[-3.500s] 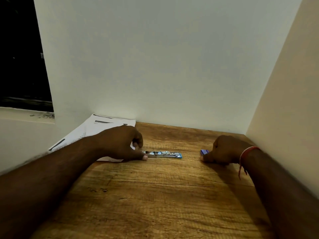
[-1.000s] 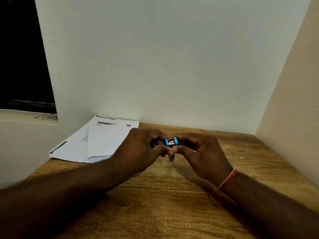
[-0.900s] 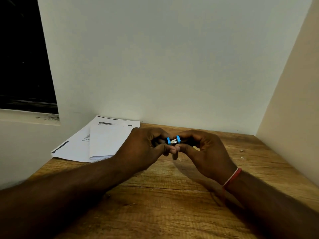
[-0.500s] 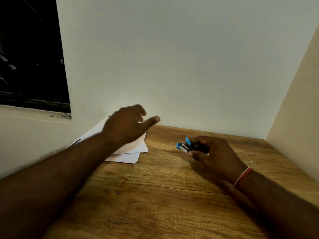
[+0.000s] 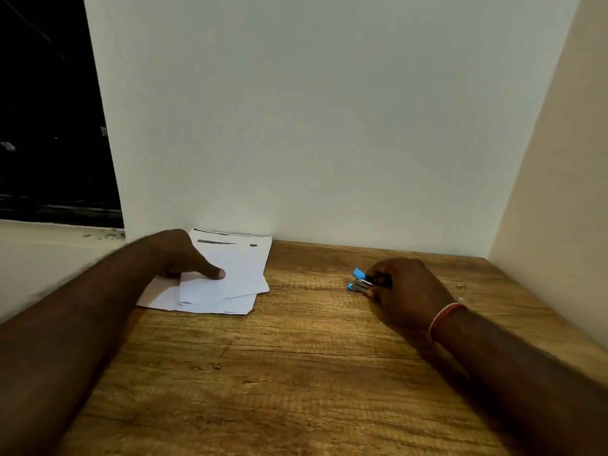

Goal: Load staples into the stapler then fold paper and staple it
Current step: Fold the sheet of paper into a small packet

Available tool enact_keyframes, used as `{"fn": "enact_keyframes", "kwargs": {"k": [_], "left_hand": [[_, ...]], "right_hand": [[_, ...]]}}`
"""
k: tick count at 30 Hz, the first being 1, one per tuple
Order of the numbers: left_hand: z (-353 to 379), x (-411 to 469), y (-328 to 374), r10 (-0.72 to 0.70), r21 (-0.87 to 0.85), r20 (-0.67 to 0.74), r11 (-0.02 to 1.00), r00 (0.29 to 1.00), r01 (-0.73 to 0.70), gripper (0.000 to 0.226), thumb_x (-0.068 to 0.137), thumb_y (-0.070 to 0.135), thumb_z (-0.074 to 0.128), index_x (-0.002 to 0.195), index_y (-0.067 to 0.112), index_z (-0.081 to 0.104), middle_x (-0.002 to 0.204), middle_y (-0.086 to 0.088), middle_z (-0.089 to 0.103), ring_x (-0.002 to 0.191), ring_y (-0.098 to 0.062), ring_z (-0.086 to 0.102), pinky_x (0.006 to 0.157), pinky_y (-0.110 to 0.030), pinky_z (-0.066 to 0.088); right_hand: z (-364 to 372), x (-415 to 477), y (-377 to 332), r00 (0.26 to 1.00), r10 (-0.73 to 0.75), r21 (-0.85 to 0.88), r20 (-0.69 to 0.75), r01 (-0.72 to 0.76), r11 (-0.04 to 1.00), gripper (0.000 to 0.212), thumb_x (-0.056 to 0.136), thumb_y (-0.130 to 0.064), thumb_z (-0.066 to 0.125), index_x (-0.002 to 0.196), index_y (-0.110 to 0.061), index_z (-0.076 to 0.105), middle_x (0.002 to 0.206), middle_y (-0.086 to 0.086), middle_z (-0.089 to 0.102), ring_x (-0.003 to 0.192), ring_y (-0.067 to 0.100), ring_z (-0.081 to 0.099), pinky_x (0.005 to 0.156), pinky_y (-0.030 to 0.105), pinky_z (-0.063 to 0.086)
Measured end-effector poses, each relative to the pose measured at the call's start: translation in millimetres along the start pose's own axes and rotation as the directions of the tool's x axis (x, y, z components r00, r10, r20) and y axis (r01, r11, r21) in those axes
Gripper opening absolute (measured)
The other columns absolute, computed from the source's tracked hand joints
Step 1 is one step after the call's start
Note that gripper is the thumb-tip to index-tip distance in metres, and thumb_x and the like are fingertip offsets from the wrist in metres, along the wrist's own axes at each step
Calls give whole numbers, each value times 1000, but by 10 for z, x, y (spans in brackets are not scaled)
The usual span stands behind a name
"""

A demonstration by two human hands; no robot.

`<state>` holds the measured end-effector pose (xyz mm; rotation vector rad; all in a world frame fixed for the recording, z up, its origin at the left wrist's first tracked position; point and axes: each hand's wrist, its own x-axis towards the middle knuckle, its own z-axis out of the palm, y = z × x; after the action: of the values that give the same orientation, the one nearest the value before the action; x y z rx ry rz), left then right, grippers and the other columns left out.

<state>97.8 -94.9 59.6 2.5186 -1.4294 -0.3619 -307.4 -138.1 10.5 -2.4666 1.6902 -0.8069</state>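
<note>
Since half a second earlier, the left hand [image 5: 177,258] had dropped from the air onto the paper [image 5: 230,274], and the right hand [image 5: 404,291] had lowered the stapler [image 5: 360,282] until it sat at or just above the wooden table [image 5: 296,373]. A second before, both hands had been working the stapler together at the middle of the table.

Taking the paper as the landmark: it lay as a loose, overlapping stack in the far left corner of the table, against the wall [image 5: 329,126]. The left hand rested on its left part, thumb stretched flat across the top sheet; the other fingers were hidden or blurred, so I could not tell whether they pinched an edge or merely pressed. The stapler was well to the right of the paper, its blue nose pointing back toward the stack, the right hand's fingers curled closed around its rear. Beyond it, farther right, small bright specks [image 5: 459,286] lay on the wood, too small to identify.

The loading step looked finished, and folding seemed next. The risk was in the stack: the sheets were skewed, so dragging the top one could pull the others along or crease it crooked. One-handed folding could also let the sheet slide on the smooth wood.
</note>
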Motion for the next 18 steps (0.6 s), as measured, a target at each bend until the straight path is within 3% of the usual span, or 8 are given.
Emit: {"fn": "enact_keyframes", "kwargs": {"k": [3,5,7,10,12,14,18], "left_hand": [[42,74,-34,0,-136,-46,991,999,-6,60,78,46,102,88,-2,68,74,-13,69,64,-25,63,54,-31,42],[68,125,-48,41,-241,-131,968,991,-72,47,88,34,97,82,-3,68,67,-11,63,57,-24,58,51,-29,37],[81,160,-36,96,-412,-192,895,977,-169,43,96,24,90,73,0,63,67,-11,59,56,-24,54,52,-29,36],[86,117,60,209,-611,-264,719,942,-331,37,102,29,83,89,-3,71,82,-17,72,67,-23,61,64,-30,46],[113,45,163,299,-663,-338,597,892,-451,39,103,33,81,94,-3,73,88,-17,77,73,-23,64,73,-37,50],[175,-71,299,365,-710,-374,479,853,-517,36,104,33,80,99,-2,74,93,-9,81,82,-27,71,82,-46,58],[325,-385,555,442,-775,-384,323,811,-543,26,104,30,78,114,6,80,114,-10,87,114,-39,81,106,-55,63]], "right_hand": [[-1,-12,0,1000,21,13,5,-21,1000,25,92,-30,84,117,-31,80,101,-11,73,95,10,66,88,36,60],[12,-17,10,1000,31,15,5,-31,999,36,90,-38,85,125,-33,77,103,-15,70,98,9,66,89,34,59],[8,-13,9,999,45,65,-29,-43,997,48,87,-45,87,131,-35,72,108,-18,70,102,6,66,89,30,57],[-43,11,-47,981,63,309,-186,-2,951,37,87,-41,89,121,-32,78,102,-17,76,94,4,69,84,25,56],[-85,1,-143,971,119,556,-207,16,831,23,89,-35,89,111,-30,83,94,-10,81,86,7,73,79,26,58],[-102,-37,-244,978,157,767,-137,4,642,18,91,-30,88,108,-27,85,92,-2,81,76,9,72,70,28,59],[-152,-133,-414,986,156,927,56,-109,358,25,94,-23,84,118,-16,81,80,8,74,59,17,56,49,25,48]]}}
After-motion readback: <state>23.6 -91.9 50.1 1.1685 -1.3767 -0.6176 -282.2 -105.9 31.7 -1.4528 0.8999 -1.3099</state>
